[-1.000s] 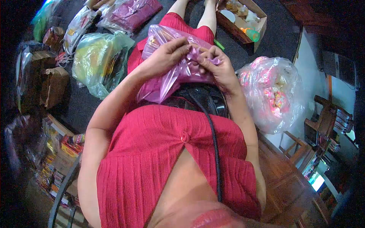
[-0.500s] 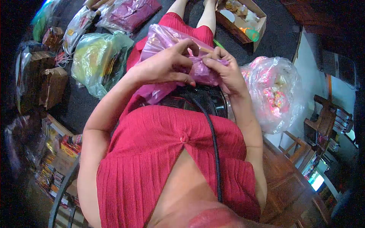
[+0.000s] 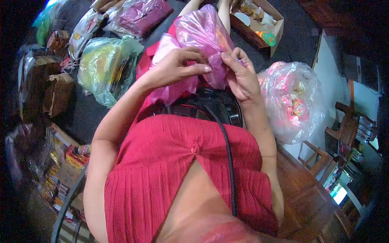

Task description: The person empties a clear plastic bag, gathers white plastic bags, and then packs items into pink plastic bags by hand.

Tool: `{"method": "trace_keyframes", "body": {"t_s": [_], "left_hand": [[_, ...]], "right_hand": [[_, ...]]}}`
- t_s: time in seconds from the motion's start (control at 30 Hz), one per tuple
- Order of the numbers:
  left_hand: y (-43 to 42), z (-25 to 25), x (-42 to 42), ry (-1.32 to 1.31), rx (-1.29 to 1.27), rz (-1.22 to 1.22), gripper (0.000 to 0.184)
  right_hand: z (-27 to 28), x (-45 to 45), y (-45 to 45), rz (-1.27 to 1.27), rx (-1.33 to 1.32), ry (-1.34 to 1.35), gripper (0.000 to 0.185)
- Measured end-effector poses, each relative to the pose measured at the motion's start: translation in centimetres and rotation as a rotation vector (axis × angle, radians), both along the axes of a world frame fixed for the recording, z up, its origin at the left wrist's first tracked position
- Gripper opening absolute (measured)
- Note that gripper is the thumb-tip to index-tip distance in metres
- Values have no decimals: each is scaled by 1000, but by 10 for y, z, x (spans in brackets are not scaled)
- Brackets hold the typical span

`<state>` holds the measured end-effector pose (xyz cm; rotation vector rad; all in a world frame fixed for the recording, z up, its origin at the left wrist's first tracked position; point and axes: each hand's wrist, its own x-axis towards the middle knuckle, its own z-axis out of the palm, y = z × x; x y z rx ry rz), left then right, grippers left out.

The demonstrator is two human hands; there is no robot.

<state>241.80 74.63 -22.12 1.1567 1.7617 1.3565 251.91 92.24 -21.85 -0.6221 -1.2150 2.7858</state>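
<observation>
A shiny pink plastic bag (image 3: 198,30) bulges above my lap, its neck twisted together in front of me. My right hand (image 3: 243,77) grips the gathered neck between thumb and fingers, with the loose end hanging below. Just left of the neck is my left hand (image 3: 178,67), thumb stretched out and fingers bent but apart from it; I see nothing held there. More pink plastic (image 3: 172,91) lies on my lap under the left wrist. The bag's contents show only as a vague orange-yellow patch.
To the left lie a green plastic bag (image 3: 107,69) of yellow packets, a purple package (image 3: 142,16) and cardboard boxes (image 3: 58,93). A clear bag of pink items (image 3: 293,101) stands at right. Beyond it is an open carton (image 3: 279,30). A black strap (image 3: 227,150) runs down my front.
The pink bag has swung up and away from me, its neck now drawn tight. My left hand has come off the plastic and its fingers have straightened; my right hand keeps its grip.
</observation>
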Motion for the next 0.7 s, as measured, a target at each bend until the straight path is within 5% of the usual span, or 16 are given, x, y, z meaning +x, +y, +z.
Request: {"method": "trace_keyframes", "body": {"t_s": [0.1,0.37,0.57,0.7], "left_hand": [[10,-3,8,-12,-74,70,43],[17,-19,6,9,-45,5,35],[-2,-21,-8,-304,-92,-44,28],[-25,-50,-18,-422,-312,-37,19]], "right_hand": [[0,-1,-9,43,81,27,18],[-12,7,-3,70,536,42,23],[-14,12,22,52,571,-4,24],[-40,19,47,16,861,-89,23]]}}
